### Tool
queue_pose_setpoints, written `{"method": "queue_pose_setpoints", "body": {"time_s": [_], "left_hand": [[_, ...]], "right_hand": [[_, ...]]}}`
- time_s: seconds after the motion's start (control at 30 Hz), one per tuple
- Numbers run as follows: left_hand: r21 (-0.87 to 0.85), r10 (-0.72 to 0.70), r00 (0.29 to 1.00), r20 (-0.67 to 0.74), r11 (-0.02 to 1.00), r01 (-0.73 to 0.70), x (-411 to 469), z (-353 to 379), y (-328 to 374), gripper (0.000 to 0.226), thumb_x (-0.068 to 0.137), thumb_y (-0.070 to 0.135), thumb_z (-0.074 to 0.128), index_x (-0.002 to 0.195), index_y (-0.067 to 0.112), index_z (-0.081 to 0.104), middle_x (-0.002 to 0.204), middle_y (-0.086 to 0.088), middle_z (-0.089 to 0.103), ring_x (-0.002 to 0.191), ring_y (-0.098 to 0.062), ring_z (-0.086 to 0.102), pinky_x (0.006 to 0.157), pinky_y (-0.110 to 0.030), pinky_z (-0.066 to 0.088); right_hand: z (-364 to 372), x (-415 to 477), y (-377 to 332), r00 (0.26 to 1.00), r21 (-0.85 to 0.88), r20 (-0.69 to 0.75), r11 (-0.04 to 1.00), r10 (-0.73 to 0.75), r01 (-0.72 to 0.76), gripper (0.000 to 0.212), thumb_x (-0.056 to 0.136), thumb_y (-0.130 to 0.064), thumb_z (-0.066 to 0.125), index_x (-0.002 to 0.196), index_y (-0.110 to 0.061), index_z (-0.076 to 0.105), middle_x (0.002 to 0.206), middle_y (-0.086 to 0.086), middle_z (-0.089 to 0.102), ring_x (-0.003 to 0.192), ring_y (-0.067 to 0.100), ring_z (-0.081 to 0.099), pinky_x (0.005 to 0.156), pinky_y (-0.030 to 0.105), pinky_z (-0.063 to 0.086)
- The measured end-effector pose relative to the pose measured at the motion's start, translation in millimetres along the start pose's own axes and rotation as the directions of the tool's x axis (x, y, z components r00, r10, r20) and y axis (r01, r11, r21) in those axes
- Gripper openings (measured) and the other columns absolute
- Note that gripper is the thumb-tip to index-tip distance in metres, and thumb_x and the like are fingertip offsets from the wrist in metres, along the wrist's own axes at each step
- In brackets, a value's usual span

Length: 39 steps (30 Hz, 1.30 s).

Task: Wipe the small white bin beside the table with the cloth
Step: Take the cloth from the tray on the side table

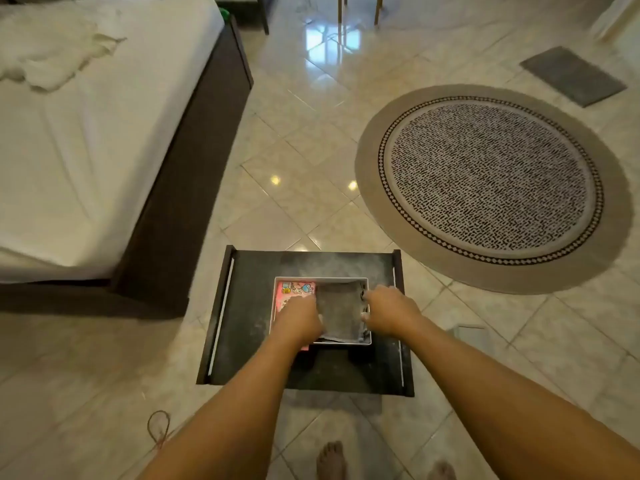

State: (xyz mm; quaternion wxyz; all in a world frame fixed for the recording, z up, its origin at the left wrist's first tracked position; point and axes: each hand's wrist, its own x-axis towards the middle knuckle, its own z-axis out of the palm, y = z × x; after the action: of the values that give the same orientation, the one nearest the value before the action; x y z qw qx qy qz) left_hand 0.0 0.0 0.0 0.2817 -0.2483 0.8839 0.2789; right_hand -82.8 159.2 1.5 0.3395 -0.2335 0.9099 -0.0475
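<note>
A small white bin (322, 279) with a thin rectangular rim sits on a low black table (249, 306). Inside it lies a dark grey cloth (341, 306), filling the right half. A pink printed pack (294, 289) shows at the bin's left side. My left hand (299, 318) reaches into the bin, its fingers curled on the cloth's left edge and partly covering the pink pack. My right hand (391, 311) grips the bin's right rim, the fingertips hidden over the edge.
A bed (86, 140) with a white sheet and dark frame stands close on the left. A round patterned rug (491, 185) lies to the right, a grey mat (573, 76) beyond it. My bare feet (330, 460) are below the table. A thin cord loop (159, 427) lies on the tiles.
</note>
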Motion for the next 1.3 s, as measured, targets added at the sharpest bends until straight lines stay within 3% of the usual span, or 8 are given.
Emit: {"method": "queue_pose_setpoints", "body": {"time_s": [0.33, 0.53, 0.67, 0.87, 1.03, 1.13, 1.2, 1.3], "left_hand": [[0.032, -0.074, 0.996, -0.046, 0.997, 0.075, 77, 80, 3, 0.013, 0.093, 0.015, 0.060, 0.104, 0.008, 0.059, 0.110, -0.014, 0.057, 0.079, -0.021, 0.052, 0.068, -0.029, 0.044], [0.076, -0.161, 0.986, -0.046, 0.984, 0.164, 112, 94, 9, 0.042, 0.092, 0.018, 0.064, 0.128, 0.000, 0.053, 0.130, -0.020, 0.051, 0.104, -0.028, 0.061, 0.075, -0.028, 0.043], [0.046, -0.205, 0.975, -0.082, 0.977, 0.209, 126, 104, 15, 0.067, 0.089, 0.017, 0.069, 0.141, -0.004, 0.033, 0.135, -0.023, 0.046, 0.110, -0.030, 0.060, 0.079, -0.030, 0.047], [0.077, -0.145, 0.973, -0.182, 0.984, 0.161, 141, 115, 16, 0.094, 0.087, 0.013, 0.072, 0.154, -0.002, 0.008, 0.144, -0.030, 0.029, 0.113, -0.032, 0.058, 0.085, -0.028, 0.049], [0.062, -0.135, 0.956, -0.260, 0.986, 0.156, 151, 115, 8, 0.078, 0.082, 0.006, 0.074, 0.143, -0.003, 0.026, 0.133, -0.026, 0.044, 0.105, -0.032, 0.063, 0.080, -0.031, 0.053], [0.029, -0.111, 0.967, -0.231, 0.992, 0.120, 153, 113, 7, 0.040, 0.088, 0.000, 0.063, 0.126, 0.001, 0.049, 0.122, -0.017, 0.057, 0.103, -0.030, 0.062, 0.075, -0.032, 0.049], [0.068, -0.072, 0.973, -0.221, 0.994, 0.089, 150, 109, 10, 0.020, 0.091, 0.000, 0.056, 0.110, 0.004, 0.060, 0.110, -0.015, 0.064, 0.096, -0.030, 0.063, 0.068, -0.032, 0.043], [0.101, -0.045, 0.967, -0.250, 0.992, 0.073, 139, 97, 17, 0.013, 0.091, 0.006, 0.057, 0.103, 0.010, 0.062, 0.104, -0.009, 0.063, 0.090, -0.025, 0.056, 0.066, -0.032, 0.038]], "right_hand": [[75, 70, 17, 0.999, -0.088, 0.015, 0.996, -0.031, 0.032, 0.040, 0.096, -0.037, 0.057, 0.131, -0.016, 0.056, 0.137, 0.010, 0.050, 0.125, 0.027, 0.044, 0.100, 0.042, 0.044], [98, 94, 25, 0.996, -0.180, -0.069, 0.982, -0.063, 0.050, 0.038, 0.094, -0.038, 0.058, 0.125, -0.017, 0.062, 0.139, 0.009, 0.044, 0.130, 0.028, 0.035, 0.103, 0.041, 0.037], [104, 105, 29, 0.979, -0.178, -0.185, 0.983, -0.087, 0.053, 0.034, 0.086, -0.030, 0.069, 0.116, -0.016, 0.063, 0.147, 0.010, 0.036, 0.136, 0.028, 0.028, 0.101, 0.038, 0.035], [99, 126, 30, 0.974, -0.258, -0.200, 0.965, -0.103, 0.049, 0.085, 0.078, -0.029, 0.079, 0.148, -0.014, 0.033, 0.153, 0.009, 0.033, 0.142, 0.028, 0.025, 0.107, 0.041, 0.031], [103, 136, 26, 0.957, -0.264, -0.275, 0.964, -0.087, 0.012, 0.064, 0.086, -0.013, 0.066, 0.143, -0.014, 0.037, 0.140, 0.009, 0.049, 0.133, 0.027, 0.035, 0.101, 0.042, 0.030], [105, 143, 23, 0.959, -0.244, -0.276, 0.970, -0.059, -0.010, 0.046, 0.084, -0.007, 0.064, 0.127, -0.015, 0.050, 0.129, 0.007, 0.053, 0.126, 0.027, 0.039, 0.100, 0.043, 0.027], [105, 146, 22, 0.966, -0.225, -0.256, 0.974, -0.037, -0.022, 0.040, 0.085, -0.008, 0.063, 0.123, -0.016, 0.056, 0.127, 0.006, 0.051, 0.125, 0.027, 0.038, 0.103, 0.045, 0.025], [103, 145, 19, 0.970, -0.183, -0.240, 0.983, -0.032, -0.013, 0.031, 0.087, -0.016, 0.063, 0.117, -0.020, 0.061, 0.125, 0.005, 0.047, 0.123, 0.026, 0.036, 0.101, 0.044, 0.025]]}}
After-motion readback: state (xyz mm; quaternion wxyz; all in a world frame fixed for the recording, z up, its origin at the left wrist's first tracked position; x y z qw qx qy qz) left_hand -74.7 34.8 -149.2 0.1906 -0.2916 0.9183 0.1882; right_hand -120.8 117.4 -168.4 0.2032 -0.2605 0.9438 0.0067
